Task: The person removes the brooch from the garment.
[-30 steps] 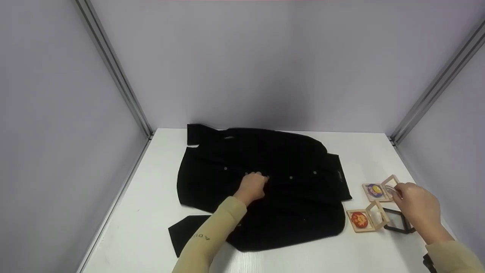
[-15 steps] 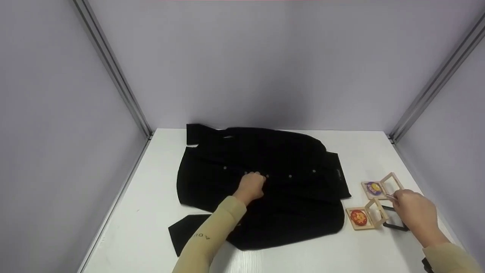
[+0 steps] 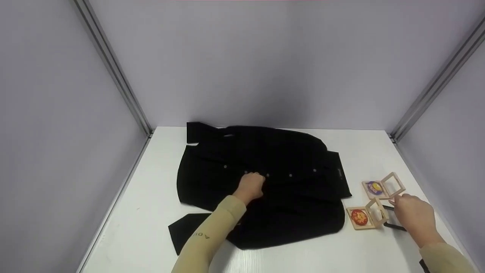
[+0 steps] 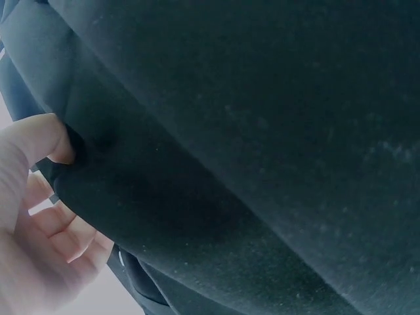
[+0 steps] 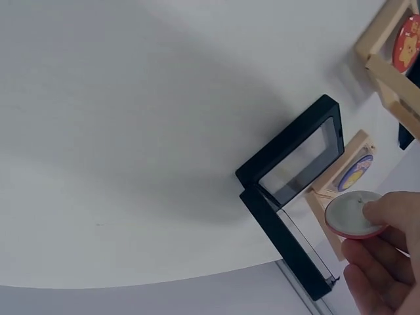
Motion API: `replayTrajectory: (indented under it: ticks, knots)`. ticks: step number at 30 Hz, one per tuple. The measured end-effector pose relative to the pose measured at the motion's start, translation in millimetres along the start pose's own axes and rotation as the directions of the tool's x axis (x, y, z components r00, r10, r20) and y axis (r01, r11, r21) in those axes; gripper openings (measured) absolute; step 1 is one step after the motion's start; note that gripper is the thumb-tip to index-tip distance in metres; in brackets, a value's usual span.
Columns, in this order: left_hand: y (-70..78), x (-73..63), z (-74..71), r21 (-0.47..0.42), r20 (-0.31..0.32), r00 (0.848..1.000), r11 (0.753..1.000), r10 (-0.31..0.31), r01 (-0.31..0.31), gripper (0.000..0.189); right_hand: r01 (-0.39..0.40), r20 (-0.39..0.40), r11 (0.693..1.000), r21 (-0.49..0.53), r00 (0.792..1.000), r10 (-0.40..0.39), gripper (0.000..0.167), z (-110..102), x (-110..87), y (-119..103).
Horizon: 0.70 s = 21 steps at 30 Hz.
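A black button-front jacket (image 3: 295, 204) lies spread on the white table. My left hand (image 3: 250, 187) grips its front edge near the row of buttons; in the left wrist view the thumb (image 4: 49, 138) presses the cloth from above, with the other fingers curled at the fold's edge. My right hand (image 3: 415, 214) pinches a round badge (image 5: 353, 213) between thumb and fingers. The badge shows a pale back and a red rim, and its front is hidden. Below that hand stands an opened black frame (image 5: 292, 147) with clear panes.
Two opened wooden cases stand at the table's right: one holds a red round badge (image 3: 359, 217), the other a purple-and-yellow badge (image 3: 374, 188). Grey walls (image 3: 242, 64) enclose the table's back and sides.
My right hand has drawn the badge nearer the front, away from the rear wooden case and toward the black frame. The left hand keeps its grip on the jacket.
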<state>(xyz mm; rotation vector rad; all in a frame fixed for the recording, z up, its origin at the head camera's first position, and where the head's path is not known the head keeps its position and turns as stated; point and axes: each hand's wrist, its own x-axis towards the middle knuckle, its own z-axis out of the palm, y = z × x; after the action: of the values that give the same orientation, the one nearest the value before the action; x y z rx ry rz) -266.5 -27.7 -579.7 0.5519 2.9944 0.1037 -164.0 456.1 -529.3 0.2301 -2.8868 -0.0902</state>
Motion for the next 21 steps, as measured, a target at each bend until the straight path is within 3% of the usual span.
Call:
replayTrajectory:
  ticks: [10,16,21]
  knots:
    - [0.4,-3.9,2.2,-0.012,0.008,1.0,1.0,0.012,-0.012,0.021,0.039,0.121,0.998,-0.046,0.992,-0.033,0.01,10.6,-5.3,-1.2]
    - [1.2,-5.7,1.7,-0.028,0.012,1.0,0.999,0.019,-0.019,0.017,0.043,0.127,0.999,-0.01,0.991,-0.042,0.021,19.7,-9.7,2.0]
    - [2.0,-6.3,0.4,-0.043,0.021,1.0,0.999,0.006,-0.005,0.018,0.023,0.186,0.999,0.032,0.982,-0.029,0.022,24.2,-6.1,5.8]
